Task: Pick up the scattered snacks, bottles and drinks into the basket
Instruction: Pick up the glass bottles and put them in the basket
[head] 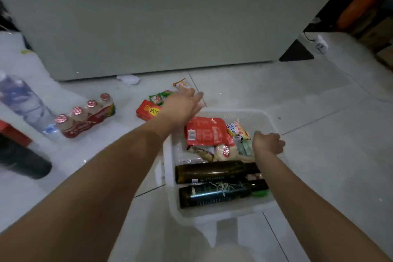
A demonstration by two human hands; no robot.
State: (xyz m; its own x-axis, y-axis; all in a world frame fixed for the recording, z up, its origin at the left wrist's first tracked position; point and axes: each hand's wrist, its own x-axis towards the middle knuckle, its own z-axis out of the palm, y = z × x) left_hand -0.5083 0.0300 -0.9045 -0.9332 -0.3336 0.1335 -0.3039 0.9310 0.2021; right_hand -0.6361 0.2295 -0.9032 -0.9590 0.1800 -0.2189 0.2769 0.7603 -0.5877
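Observation:
A white plastic basket (pixel 214 211) stands on the floor tiles and holds two dark glass bottles (pixel 212 171), a red snack bag (pixel 205 131) and several small packets. My right hand (pixel 268 143) is closed on the basket's right rim. Beyond the far left corner of the basket, my left hand (pixel 184 103) is stretched out with fingers apart, above small snacks on the floor: a red box (pixel 146 109), green packets (pixel 158 97) and an orange-white packet (pixel 181 84). A shrink-wrapped pack of small drink bottles (pixel 86 116) lies further left.
A large clear water bottle (pixel 23 102) lies at the far left, beside a dark bottle (pixel 23 162) with a red box over it. A big grey cabinet (pixel 159 17) closes off the back. A white plug and cable (pixel 319 43) sit at the right.

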